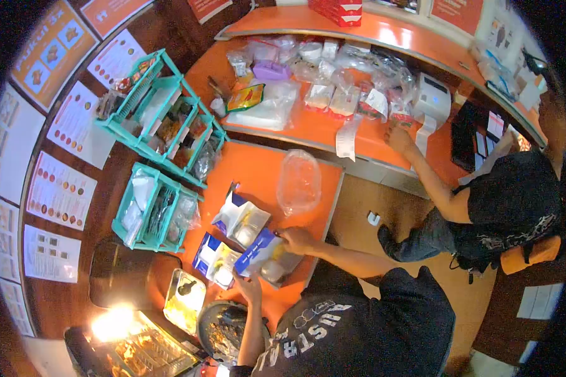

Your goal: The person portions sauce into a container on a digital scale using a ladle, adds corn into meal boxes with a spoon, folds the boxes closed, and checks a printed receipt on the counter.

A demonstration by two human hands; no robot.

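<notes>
My right hand (299,240) grips the upper right edge of a blue and white box (258,254). At the box's lower left corner are the closed fingers of my left hand (250,289). The box is tilted over the orange table (233,166), with a pale rounded item in clear wrapping at its lower end. Two more blue and white boxes stand beside it: one open box (240,220) above, and another box (216,261) to the left, both with pale contents. A clear plastic container (299,182) lies farther up the table.
At right, another person (509,188) reaches toward packets (344,100) near a label printer (432,97). Teal racks (163,125) stand at left. Below are a metal tray (185,300), a dark pan (223,330) and a brightly lit food tray (144,352).
</notes>
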